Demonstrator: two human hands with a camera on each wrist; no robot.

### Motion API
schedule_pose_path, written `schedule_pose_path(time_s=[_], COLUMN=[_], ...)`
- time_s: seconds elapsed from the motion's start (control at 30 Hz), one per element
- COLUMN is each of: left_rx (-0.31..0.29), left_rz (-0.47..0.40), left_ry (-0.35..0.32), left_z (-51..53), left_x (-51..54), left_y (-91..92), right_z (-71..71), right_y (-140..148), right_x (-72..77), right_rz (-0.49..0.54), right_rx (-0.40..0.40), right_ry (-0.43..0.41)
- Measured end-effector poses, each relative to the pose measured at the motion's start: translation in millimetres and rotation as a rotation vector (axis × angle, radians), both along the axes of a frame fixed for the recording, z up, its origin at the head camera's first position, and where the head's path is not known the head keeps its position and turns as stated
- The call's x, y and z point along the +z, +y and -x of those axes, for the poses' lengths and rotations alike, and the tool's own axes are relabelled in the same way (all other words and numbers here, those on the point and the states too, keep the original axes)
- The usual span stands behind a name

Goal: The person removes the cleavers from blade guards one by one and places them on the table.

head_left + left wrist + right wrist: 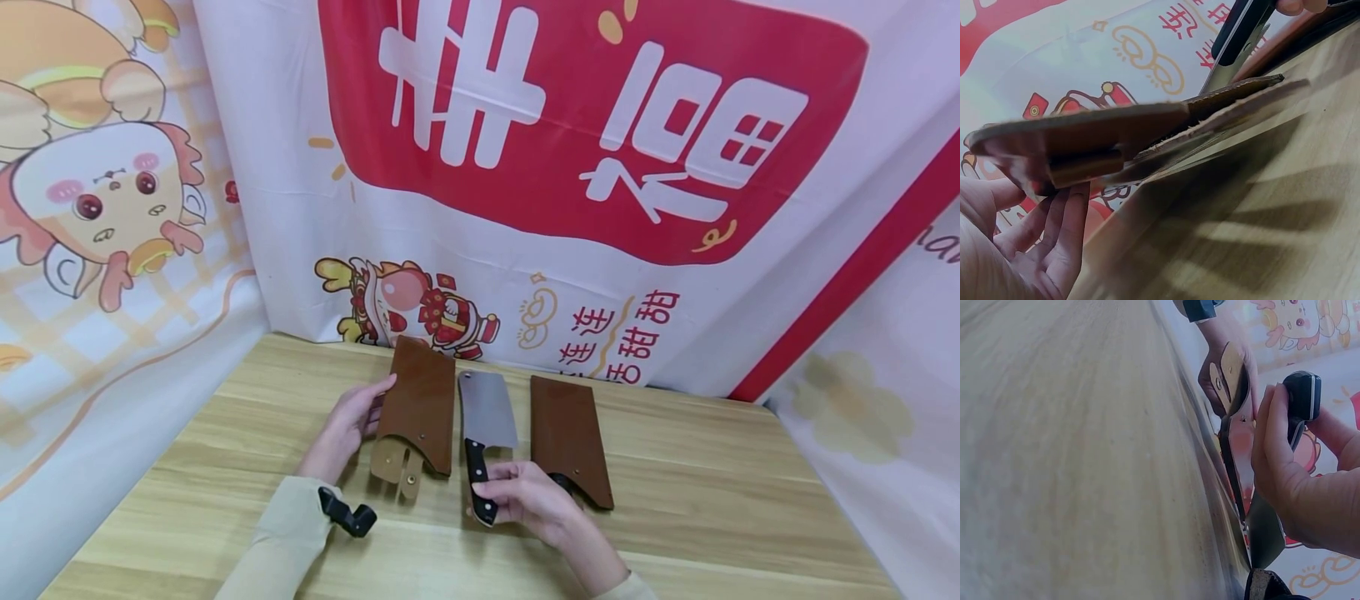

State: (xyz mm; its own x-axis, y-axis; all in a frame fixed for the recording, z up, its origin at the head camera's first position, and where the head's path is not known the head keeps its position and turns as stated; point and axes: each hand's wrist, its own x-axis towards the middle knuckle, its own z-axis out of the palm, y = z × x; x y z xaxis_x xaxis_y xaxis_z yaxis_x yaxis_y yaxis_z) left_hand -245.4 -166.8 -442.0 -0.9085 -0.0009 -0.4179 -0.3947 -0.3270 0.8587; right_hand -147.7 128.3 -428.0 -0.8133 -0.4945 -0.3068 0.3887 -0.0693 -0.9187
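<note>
The cleaver (487, 408) sits bare-bladed between the left sheath (420, 387) and the right sheath (567, 429), toward the far edge of the table (712, 500), and a slack hold on its handle (476, 467) could, I judge, let the blade twist and nick the leather or the left hand (356, 415). The right hand (531, 502) pinches that black handle between thumb and fingers; the left hand's fingers, partly hidden underneath, grip the left sheath by its left side.
</note>
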Motion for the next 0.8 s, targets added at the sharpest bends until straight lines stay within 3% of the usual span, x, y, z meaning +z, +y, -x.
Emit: schedule_pose_path(time_s=[0.63, 0.8], left_rx=[-0.005, -0.009], left_rz=[0.038, 0.111], left_ry=[0.003, 0.022], left_z=[-2.7, -3.1], left_x=[-2.3, -2.8], left_y=[-0.3, -0.7], right_z=[2.7, 2.2], right_y=[-2.3, -3.9], right_x=[-4.9, -5.8], right_rz=[-0.040, -0.043], right_rx=[0.057, 0.058], right_ry=[-0.010, -0.007])
